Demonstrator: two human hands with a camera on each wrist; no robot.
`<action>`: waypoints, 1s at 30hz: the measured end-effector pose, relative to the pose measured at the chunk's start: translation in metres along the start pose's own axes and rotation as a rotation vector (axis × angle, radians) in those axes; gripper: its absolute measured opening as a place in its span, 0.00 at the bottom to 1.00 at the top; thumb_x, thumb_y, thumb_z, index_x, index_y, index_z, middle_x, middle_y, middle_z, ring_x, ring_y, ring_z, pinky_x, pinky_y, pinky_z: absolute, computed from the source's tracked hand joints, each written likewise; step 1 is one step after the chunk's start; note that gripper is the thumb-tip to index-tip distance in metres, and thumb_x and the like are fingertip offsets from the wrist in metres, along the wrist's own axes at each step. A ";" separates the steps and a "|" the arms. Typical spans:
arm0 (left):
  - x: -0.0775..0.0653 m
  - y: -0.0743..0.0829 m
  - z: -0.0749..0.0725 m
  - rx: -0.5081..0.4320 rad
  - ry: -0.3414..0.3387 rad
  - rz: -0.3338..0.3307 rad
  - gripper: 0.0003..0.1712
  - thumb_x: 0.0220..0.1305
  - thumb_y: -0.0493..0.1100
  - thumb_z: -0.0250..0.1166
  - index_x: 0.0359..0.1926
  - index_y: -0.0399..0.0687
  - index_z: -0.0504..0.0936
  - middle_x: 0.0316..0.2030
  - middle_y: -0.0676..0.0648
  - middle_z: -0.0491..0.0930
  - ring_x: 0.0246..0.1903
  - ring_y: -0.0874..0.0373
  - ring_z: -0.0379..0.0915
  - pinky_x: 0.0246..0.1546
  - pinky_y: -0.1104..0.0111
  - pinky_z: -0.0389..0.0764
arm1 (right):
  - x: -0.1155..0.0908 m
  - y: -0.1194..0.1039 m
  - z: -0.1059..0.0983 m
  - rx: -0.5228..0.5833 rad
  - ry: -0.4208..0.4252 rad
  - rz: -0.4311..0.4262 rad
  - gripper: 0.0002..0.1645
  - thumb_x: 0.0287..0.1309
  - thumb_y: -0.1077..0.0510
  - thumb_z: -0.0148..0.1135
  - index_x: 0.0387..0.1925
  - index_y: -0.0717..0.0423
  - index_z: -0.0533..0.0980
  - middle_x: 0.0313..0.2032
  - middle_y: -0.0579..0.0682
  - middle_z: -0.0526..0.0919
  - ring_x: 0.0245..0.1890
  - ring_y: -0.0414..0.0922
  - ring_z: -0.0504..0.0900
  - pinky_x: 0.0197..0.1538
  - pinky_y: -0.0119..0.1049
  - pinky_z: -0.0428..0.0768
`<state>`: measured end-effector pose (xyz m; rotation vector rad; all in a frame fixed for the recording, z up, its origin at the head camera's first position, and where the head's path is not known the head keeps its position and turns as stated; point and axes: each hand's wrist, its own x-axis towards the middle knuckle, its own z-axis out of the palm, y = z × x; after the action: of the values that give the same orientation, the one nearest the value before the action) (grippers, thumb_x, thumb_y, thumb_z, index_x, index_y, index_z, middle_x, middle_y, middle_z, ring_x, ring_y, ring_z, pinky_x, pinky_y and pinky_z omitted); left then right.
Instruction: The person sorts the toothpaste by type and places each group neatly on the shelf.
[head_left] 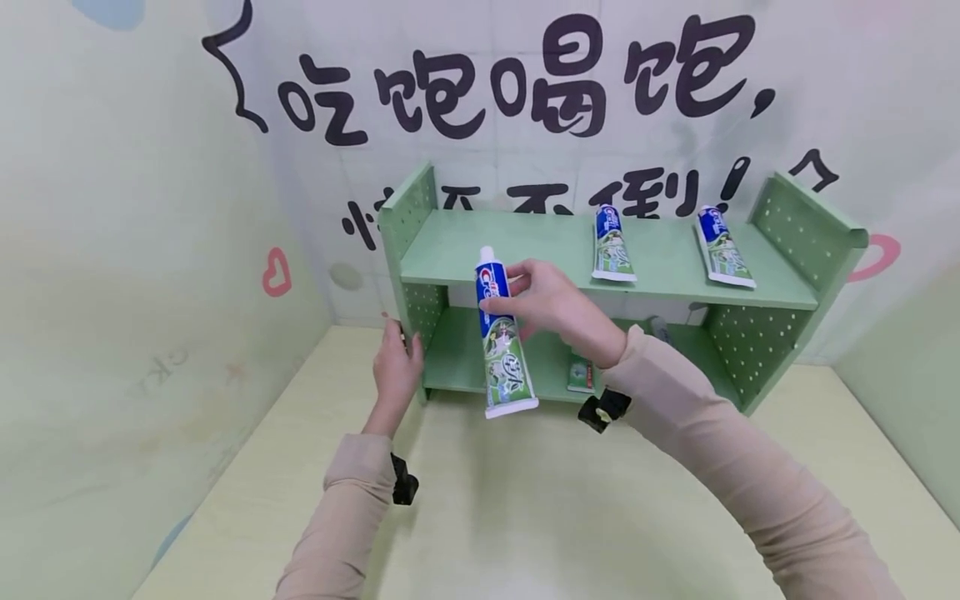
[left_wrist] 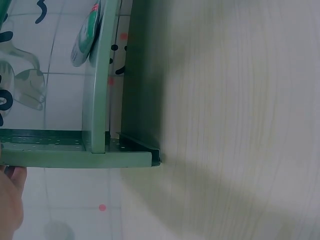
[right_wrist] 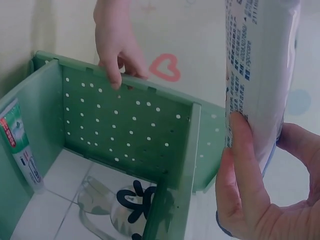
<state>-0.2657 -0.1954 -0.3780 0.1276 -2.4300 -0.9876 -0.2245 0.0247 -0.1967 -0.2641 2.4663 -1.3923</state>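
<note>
My right hand (head_left: 558, 307) pinches a toothpaste tube (head_left: 504, 358) with a blue and green label, its white cap up, in front of the shelf's left half. The tube's white printed back (right_wrist: 265, 65) fills the upper right of the right wrist view. On the left, my left hand (head_left: 396, 367) grips the edge of the green two-tier shelf's (head_left: 517, 250) perforated side panel; in the right wrist view the thumb and fingers of this left hand (right_wrist: 120, 50) straddle that edge. Only part of the left hand (left_wrist: 9, 205) shows in the left wrist view.
Two similar tubes lie on the upper tier, one right of centre (head_left: 612, 246) and one farther right (head_left: 723, 250). On the lower tier lies a green and white tube (head_left: 581, 373), partly behind my right arm. A grey item (head_left: 660, 329) lies near it. The shelf stands on a pale table (head_left: 480, 500) against a lettered wall.
</note>
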 end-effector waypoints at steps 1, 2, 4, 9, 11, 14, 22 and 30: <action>-0.001 0.000 0.000 0.000 0.002 -0.001 0.17 0.66 0.42 0.51 0.52 0.37 0.63 0.49 0.35 0.75 0.42 0.41 0.77 0.38 0.50 0.79 | 0.002 -0.001 -0.002 0.004 0.003 -0.001 0.38 0.53 0.54 0.64 0.62 0.57 0.59 0.51 0.55 0.72 0.40 0.51 0.81 0.33 0.37 0.84; -0.001 0.000 -0.001 0.000 0.003 0.001 0.17 0.66 0.42 0.51 0.52 0.37 0.63 0.49 0.35 0.75 0.42 0.41 0.77 0.38 0.50 0.79 | 0.004 -0.003 -0.003 0.006 0.005 -0.003 0.38 0.53 0.54 0.64 0.62 0.58 0.59 0.51 0.56 0.71 0.41 0.51 0.81 0.34 0.37 0.84; -0.001 0.000 -0.001 -0.001 0.009 0.005 0.17 0.66 0.42 0.51 0.52 0.37 0.64 0.48 0.35 0.75 0.41 0.40 0.76 0.38 0.50 0.78 | 0.007 -0.006 -0.006 0.012 0.012 -0.007 0.38 0.54 0.55 0.63 0.63 0.58 0.59 0.51 0.56 0.70 0.43 0.52 0.80 0.34 0.37 0.84; 0.000 -0.001 -0.003 0.006 0.021 0.010 0.15 0.66 0.41 0.52 0.49 0.37 0.65 0.45 0.36 0.76 0.37 0.41 0.77 0.35 0.51 0.78 | 0.016 -0.013 -0.013 0.010 0.020 0.003 0.38 0.54 0.54 0.63 0.63 0.59 0.58 0.53 0.57 0.70 0.46 0.52 0.79 0.34 0.36 0.84; -0.001 -0.002 -0.003 0.014 0.022 0.008 0.14 0.66 0.42 0.52 0.48 0.37 0.65 0.44 0.36 0.77 0.36 0.42 0.77 0.34 0.52 0.79 | 0.019 -0.016 -0.016 0.001 0.023 -0.002 0.39 0.54 0.54 0.63 0.63 0.59 0.58 0.54 0.57 0.71 0.46 0.52 0.79 0.34 0.36 0.84; -0.001 -0.002 -0.003 0.024 0.026 0.012 0.14 0.66 0.42 0.52 0.48 0.37 0.65 0.43 0.36 0.77 0.35 0.42 0.77 0.32 0.54 0.79 | 0.025 -0.021 -0.020 0.002 0.032 -0.011 0.38 0.54 0.54 0.63 0.63 0.60 0.58 0.54 0.57 0.71 0.46 0.52 0.80 0.34 0.35 0.84; -0.001 -0.001 -0.003 0.027 0.030 0.015 0.13 0.66 0.42 0.52 0.46 0.37 0.65 0.39 0.37 0.77 0.33 0.43 0.76 0.31 0.55 0.79 | 0.040 -0.032 -0.031 0.044 0.071 -0.003 0.36 0.55 0.54 0.61 0.62 0.61 0.59 0.54 0.57 0.74 0.47 0.51 0.79 0.36 0.36 0.84; -0.005 -0.002 -0.002 0.035 0.027 0.022 0.14 0.66 0.43 0.52 0.46 0.37 0.65 0.39 0.38 0.76 0.34 0.44 0.77 0.34 0.55 0.79 | 0.052 -0.033 -0.037 0.066 0.067 0.020 0.35 0.56 0.54 0.60 0.62 0.60 0.60 0.52 0.57 0.75 0.45 0.47 0.77 0.40 0.36 0.83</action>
<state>-0.2610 -0.1966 -0.3800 0.1255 -2.4202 -0.9285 -0.2861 0.0218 -0.1586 -0.1802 2.4640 -1.4939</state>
